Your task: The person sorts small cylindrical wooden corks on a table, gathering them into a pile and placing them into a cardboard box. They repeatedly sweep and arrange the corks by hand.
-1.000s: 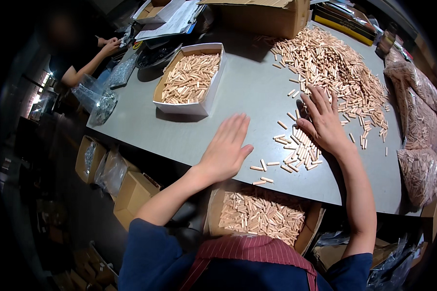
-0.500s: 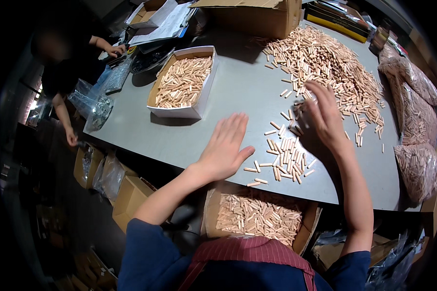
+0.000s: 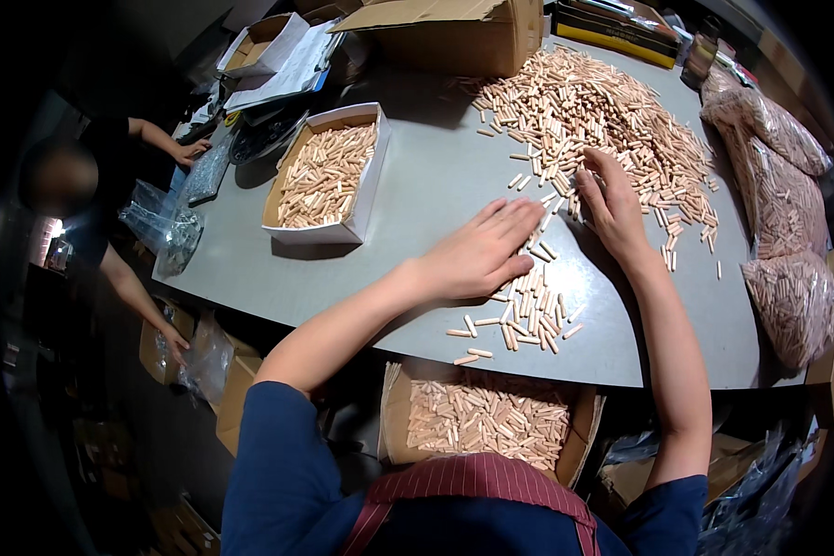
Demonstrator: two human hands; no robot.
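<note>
Here we press our left hand [image 3: 477, 255] flat on the grey table [image 3: 426, 199] at the centre of the frame, fingers stretched out and close together, gripping nothing, its fingertips touching a small loose batch of wooden dowels [image 3: 526, 310] that trails down toward the table's near edge. Just to the right, our right hand [image 3: 612, 204] rests on the lower fringe of the big dowel heap [image 3: 602, 116], fingers spread and slightly curled over the pegs; whether any peg is pinched beneath them we cannot tell. Below the table edge, at lower centre, an open cardboard box [image 3: 486, 422] lies half full of dowels. A white tray [image 3: 329, 176] of dowels sits left of centre, well apart from our hands. A large brown carton [image 3: 454, 32] stands at the top behind the heap. Clear bags of dowels [image 3: 788, 232] crowd the right edge. At upper left, another person's hand [image 3: 193, 150] reaches among plastic wrappings.
</note>
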